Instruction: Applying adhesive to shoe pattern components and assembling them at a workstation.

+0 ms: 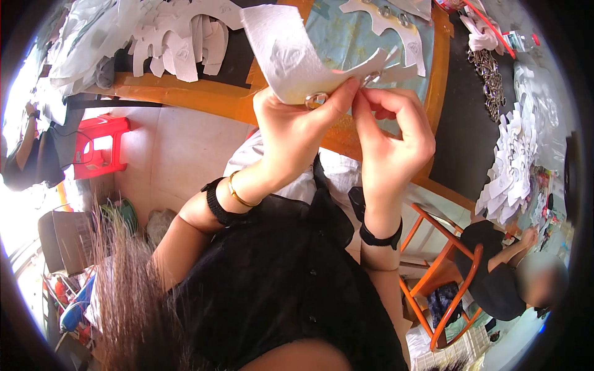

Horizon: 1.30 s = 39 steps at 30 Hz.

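Observation:
A white, leather-like cut-out piece [289,52] with a notched edge and an embossed mark is raised above the near edge of the work table. My left hand [297,127] is closed on its lower edge, thumb in front, beside a silver metal ring [316,100] set on the piece. My right hand [396,136] pinches thumb and index finger together at the piece's narrow strips, just under a second metal ring [371,78]. What lies between those fingertips is mostly hidden. A similar white piece with rings [402,37] lies beyond on the pale blue-green sheet [334,34].
White cut pieces [179,46] are heaped at the far left, and a stack [510,164] lies at the right. Metal rings or clasps [489,80] form a pile on the dark tabletop. A red stool [102,145], an orange-framed chair [442,278] and a co-worker [495,266] are nearby.

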Tool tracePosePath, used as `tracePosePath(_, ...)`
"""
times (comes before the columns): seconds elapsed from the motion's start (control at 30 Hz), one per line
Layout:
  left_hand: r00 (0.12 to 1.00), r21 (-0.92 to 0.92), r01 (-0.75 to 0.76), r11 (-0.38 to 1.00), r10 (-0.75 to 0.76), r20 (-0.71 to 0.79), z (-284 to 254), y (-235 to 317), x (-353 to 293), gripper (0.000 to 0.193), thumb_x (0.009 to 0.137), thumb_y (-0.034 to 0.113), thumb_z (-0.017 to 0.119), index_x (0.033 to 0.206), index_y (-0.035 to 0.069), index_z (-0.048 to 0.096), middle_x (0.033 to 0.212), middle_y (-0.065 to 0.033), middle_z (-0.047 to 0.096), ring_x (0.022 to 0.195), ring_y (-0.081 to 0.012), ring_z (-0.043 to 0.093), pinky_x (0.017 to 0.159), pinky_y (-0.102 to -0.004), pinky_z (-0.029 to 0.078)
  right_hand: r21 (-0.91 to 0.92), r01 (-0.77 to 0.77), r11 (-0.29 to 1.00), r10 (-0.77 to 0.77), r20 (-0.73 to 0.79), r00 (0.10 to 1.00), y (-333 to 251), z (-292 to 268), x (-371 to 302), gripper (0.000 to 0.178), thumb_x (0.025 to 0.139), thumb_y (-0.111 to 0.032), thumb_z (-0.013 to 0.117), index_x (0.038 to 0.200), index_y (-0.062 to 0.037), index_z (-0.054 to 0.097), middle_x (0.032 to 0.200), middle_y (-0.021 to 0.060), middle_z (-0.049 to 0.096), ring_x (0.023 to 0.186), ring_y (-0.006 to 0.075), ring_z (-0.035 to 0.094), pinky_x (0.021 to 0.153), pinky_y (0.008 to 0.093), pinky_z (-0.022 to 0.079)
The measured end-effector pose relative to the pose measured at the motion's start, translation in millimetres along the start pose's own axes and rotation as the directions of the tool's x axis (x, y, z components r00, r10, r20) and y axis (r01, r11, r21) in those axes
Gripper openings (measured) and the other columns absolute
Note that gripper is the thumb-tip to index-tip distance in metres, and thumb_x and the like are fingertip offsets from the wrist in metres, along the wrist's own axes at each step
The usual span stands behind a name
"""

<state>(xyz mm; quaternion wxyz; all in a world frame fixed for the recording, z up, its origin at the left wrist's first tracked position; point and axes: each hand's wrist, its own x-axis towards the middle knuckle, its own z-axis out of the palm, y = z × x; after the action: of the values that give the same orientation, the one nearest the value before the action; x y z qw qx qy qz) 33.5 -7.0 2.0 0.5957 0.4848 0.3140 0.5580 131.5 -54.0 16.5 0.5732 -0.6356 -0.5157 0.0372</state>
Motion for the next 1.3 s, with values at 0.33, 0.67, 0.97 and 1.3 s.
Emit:
tracePosePath(0.33, 0.816, 0.005, 0.453, 0.892, -0.417, 0.4, -21, 23, 27, 0.023, 0.083, 0.02, 0.063, 0.083, -0.003, 0.063, 0.074, -0.0066, 0.064, 0.064, -0.0099, 0.061, 0.058, -0.0212, 0.049, 0.465, -0.838, 0.285, 0.477, 0.69, 0.545, 11, -29, 20, 0.017, 0.079, -0.014, 0.065, 0.085, 0.0011, 0.06, 0.07, 0.0012, 0.058, 0.047, 0.0023, 0.041, 0.043, 0.0156, 0.031)
tracePosePath(0.67, 0.803, 0.116, 0.406, 0.907, -0.414, 0.428, -27, 19, 35, 0.02, 0.075, 0.012, 0.07, 0.087, -0.002, 0.063, 0.076, -0.0059, 0.065, 0.066, -0.0086, 0.059, 0.061, -0.0222, 0.047, 0.452, -0.782, 0.429, 0.516, 0.588, 0.623, 6, -19, 15, 0.019, 0.08, -0.015, 0.065, 0.085, 0.0027, 0.06, 0.068, 0.0052, 0.06, 0.046, 0.0046, 0.047, 0.042, 0.0162, 0.039)
tracePosePath(0.97, 0.879, 0.204, 0.269, 0.941, -0.326, 0.348, -26, 26, 33, 0.017, 0.076, 0.007, 0.069, 0.088, -0.003, 0.062, 0.078, -0.0053, 0.065, 0.071, -0.0097, 0.061, 0.068, -0.0233, 0.049, 0.358, -0.689, 0.63, 0.512, 0.476, 0.715, 0, -16, 10, 0.015, 0.081, -0.012, 0.066, 0.083, 0.0023, 0.061, 0.064, 0.0013, 0.057, 0.048, 0.0038, 0.05, 0.042, 0.0159, 0.039)
tracePosePath(1.3, 0.805, 0.022, 0.496, 0.868, -0.469, 0.363, -29, 19, 34, 0.02, 0.079, 0.02, 0.068, 0.084, 0.001, 0.064, 0.071, -0.0036, 0.064, 0.066, -0.0074, 0.059, 0.06, -0.02, 0.045, 0.427, -0.754, 0.5, 0.54, 0.527, 0.656, 5, -17, 9, 0.017, 0.081, -0.013, 0.065, 0.085, 0.003, 0.059, 0.066, 0.0011, 0.055, 0.045, 0.0035, 0.044, 0.041, 0.0178, 0.036)
